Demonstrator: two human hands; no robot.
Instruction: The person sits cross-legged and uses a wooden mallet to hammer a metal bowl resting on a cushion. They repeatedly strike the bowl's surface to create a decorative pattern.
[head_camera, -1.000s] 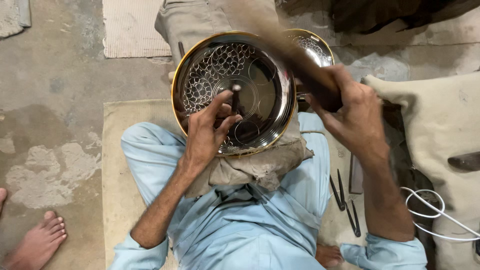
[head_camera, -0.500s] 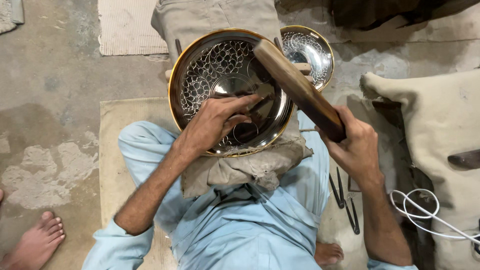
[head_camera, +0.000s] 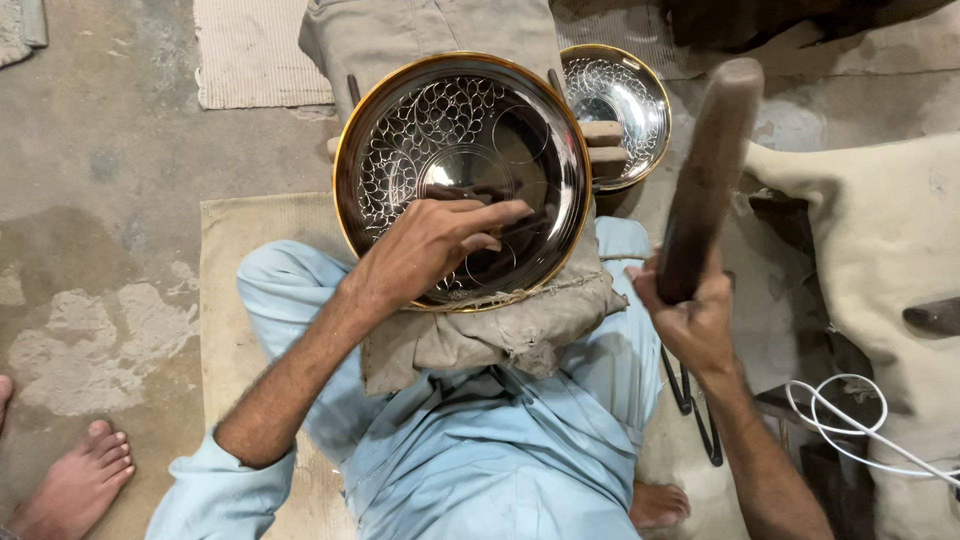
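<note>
While my left hand (head_camera: 425, 250) pinches a thin dark punch (head_camera: 470, 192) against the middle of the big engraved metal plate (head_camera: 400, 130), my right hand (head_camera: 695, 315) is clenched round the lower end of a thick wooden mallet (head_camera: 705, 180), raised off the plate's right edge. That plate leans on a padded cloth block (head_camera: 480, 340) across my lap. I judge it stiff but thin, slick and easily dented; its gilt rim is the place to grip.
</note>
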